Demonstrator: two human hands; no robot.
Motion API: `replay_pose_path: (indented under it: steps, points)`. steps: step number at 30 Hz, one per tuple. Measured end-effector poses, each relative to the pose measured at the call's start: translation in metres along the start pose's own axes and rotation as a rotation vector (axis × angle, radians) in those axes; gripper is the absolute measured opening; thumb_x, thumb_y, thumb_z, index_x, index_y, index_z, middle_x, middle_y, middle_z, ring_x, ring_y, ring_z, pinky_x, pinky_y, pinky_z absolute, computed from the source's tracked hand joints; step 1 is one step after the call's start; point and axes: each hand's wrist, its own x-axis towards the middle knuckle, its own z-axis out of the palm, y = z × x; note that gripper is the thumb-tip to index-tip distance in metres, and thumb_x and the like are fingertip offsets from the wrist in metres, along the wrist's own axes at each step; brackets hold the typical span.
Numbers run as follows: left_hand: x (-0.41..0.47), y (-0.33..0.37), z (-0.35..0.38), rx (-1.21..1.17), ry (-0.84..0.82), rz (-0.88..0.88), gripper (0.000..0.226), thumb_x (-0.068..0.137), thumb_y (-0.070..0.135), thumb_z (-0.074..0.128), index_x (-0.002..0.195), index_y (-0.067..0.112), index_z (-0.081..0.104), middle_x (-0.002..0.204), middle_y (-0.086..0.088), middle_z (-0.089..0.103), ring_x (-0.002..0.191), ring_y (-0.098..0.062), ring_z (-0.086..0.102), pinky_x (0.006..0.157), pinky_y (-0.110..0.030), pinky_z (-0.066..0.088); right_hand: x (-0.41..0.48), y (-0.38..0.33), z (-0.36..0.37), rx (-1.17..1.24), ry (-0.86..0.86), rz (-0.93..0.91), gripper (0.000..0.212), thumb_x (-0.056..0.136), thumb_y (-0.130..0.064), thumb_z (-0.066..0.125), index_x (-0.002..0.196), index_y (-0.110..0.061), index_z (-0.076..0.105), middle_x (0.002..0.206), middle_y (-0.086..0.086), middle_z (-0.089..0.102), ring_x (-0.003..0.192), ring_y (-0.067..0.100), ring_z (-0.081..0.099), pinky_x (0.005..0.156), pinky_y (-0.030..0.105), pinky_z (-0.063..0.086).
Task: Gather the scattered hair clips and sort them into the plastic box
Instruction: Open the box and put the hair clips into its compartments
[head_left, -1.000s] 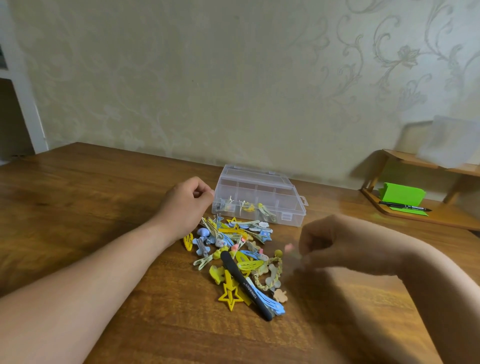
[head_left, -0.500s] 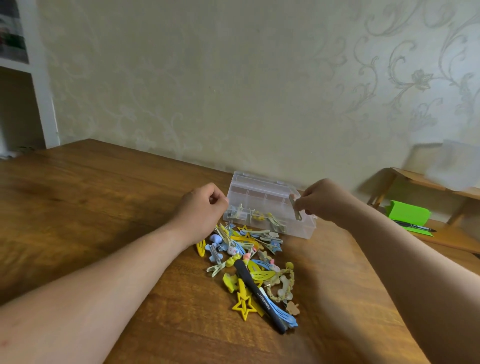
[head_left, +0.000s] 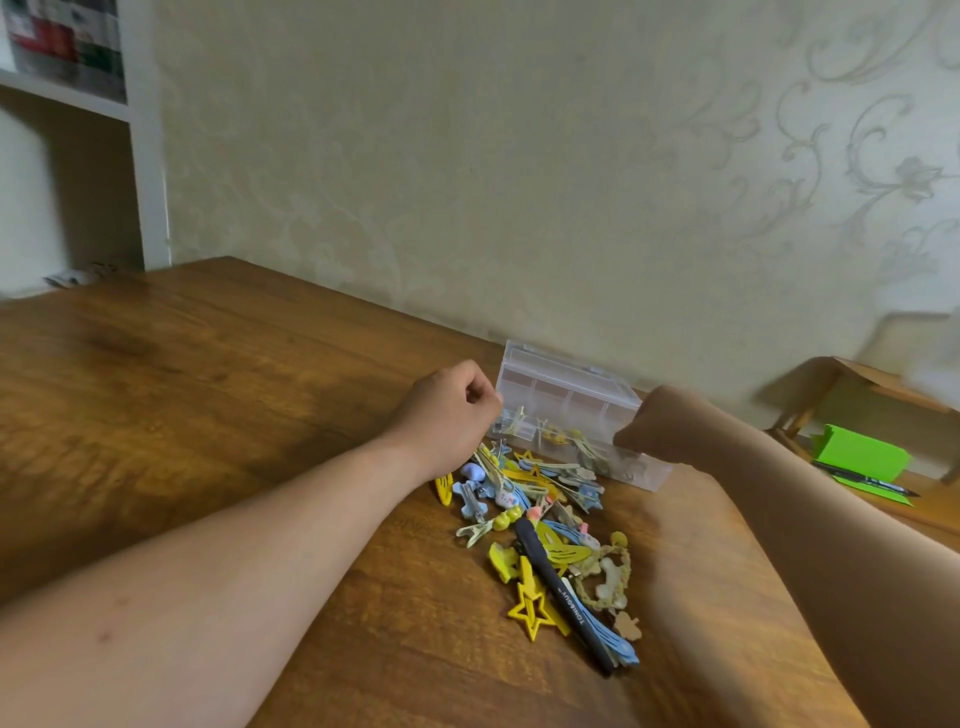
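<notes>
Hugging the wall at the far edge of the wooden surface (head_left: 208, 415), the plastic box (head_left: 566, 384) has the left hand (head_left: 447, 415) at its left end, fingers curled in a fist with nothing showing in them. The right hand (head_left: 654, 431) hangs over its right front corner, fingers bent down, and I cannot tell whether they pinch anything. The hair clips (head_left: 545, 519) lie heaped with a black pen (head_left: 566, 597) from the box's front wall toward me, with wide wood open on the left

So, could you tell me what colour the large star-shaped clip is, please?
Yellow; the star-shaped clip shows best in head view.
</notes>
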Motion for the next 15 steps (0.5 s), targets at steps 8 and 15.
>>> replay_pose_path:
  steps: [8, 15]
  points:
    - [0.0004, -0.0004, -0.0001, 0.002, 0.002, 0.007, 0.013, 0.104, 0.033, 0.060, 0.094, 0.027, 0.066, 0.092, 0.006, 0.069, 0.088, -0.016, 0.066, 0.079, -0.042, 0.058, 0.0032, -0.0016, -0.0013, -0.125, 0.013, -0.040, 0.031, 0.089, -0.032, 0.076, 0.070, -0.010, 0.065, 0.070, 0.003, 0.063, 0.061, 0.018, 0.055, 0.055, 0.026, 0.045]
    - [0.0008, -0.0020, 0.0002, 0.008, 0.002, 0.016, 0.013, 0.105, 0.033, 0.060, 0.095, 0.027, 0.067, 0.092, 0.005, 0.069, 0.088, -0.016, 0.066, 0.080, -0.042, 0.058, 0.0096, -0.0007, -0.0039, -0.168, -0.020, -0.061, 0.030, 0.088, -0.029, 0.079, 0.071, -0.010, 0.063, 0.072, 0.005, 0.063, 0.061, 0.019, 0.055, 0.052, 0.025, 0.042]
